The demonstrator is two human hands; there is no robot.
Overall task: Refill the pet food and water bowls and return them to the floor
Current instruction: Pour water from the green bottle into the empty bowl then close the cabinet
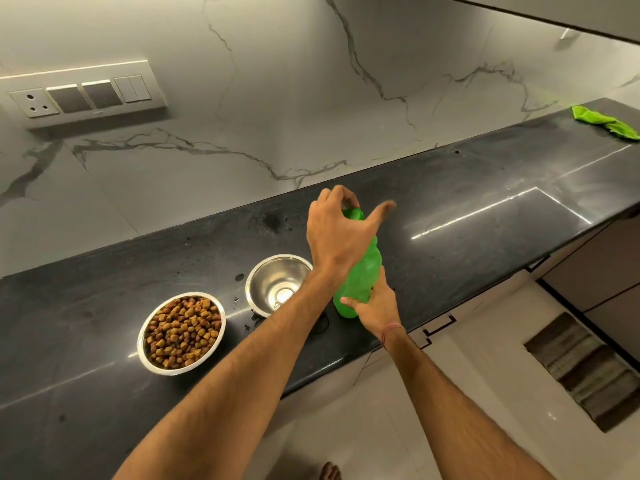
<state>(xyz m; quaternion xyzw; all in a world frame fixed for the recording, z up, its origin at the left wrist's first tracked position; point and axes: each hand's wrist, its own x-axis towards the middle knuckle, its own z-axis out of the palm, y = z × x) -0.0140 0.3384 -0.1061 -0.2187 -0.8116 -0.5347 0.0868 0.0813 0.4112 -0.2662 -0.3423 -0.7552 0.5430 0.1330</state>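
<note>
Green bottle (360, 271) stands upright on the black counter (485, 202), close to its front edge, roughly mid-length. Right hand (375, 306) wraps the bottle's lower body, fingers curled round the base, red thread on that wrist. Left hand (341, 237) sits over the top of the bottle, fingertips bent around the green cap (353, 213), thumb sticking out to the right and blurred (cannot tell how firmly the cap is pinched). Just left of the bottle, partly hidden by the left forearm, an empty steel bowl (277, 282) sits on the counter, inside shiny with a little glint at the bottom. Further left, nearer the front edge, a second steel bowl (181, 332) is full of brown kibble (183, 330); the two bowls are near each other but not touching. A few water drops on the counter around the empty bowl. Green cloth (604, 123) crumpled at the far right end by the marble wall. Switch panel (83, 95) on the wall upper left. Striped mat (588, 368) on the floor, lower right.
</note>
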